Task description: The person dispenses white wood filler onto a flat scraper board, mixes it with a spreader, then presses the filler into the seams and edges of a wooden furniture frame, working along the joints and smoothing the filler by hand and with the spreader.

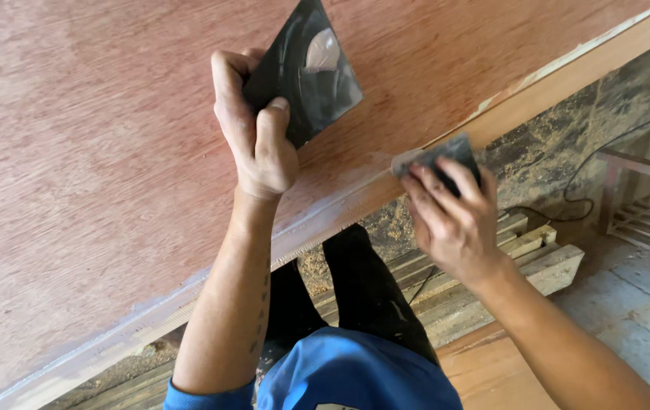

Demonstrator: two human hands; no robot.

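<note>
A wide reddish plywood panel (97, 175) fills most of the view, running from the lower left up to the upper right. Along its near side runs a paler wooden edge strip (568, 76), streaked with whitish filler or dust where it meets the face. Below the panel lies a floor of sawdust (545, 152), and on it a stack of wooden slats (522, 250) reaches toward grey paving at the lower right. A thin black cable (598, 159) trails across the sawdust toward a pale slatted frame (644, 220) at the far right. The person's dark trousers and blue shirt show at the bottom centre.

The left hand (253, 137) rests on the panel face, near the edge strip. Its fingers are curled and clamped on a dark sheet (310, 72), thumb on top, the other fingers wrapped round the sheet's left corner. The sheet lies flat on the panel, tilted like a diamond, with a worn pale patch near its middle.

The right hand (454, 220) sits at the edge strip, well apart from the left. Its fingers lie close together, pressing a small dark pad (435, 159) against the strip; the pad's grey tip pokes out to the left of the fingertips. Whether the thumb grips under it I cannot tell.
</note>
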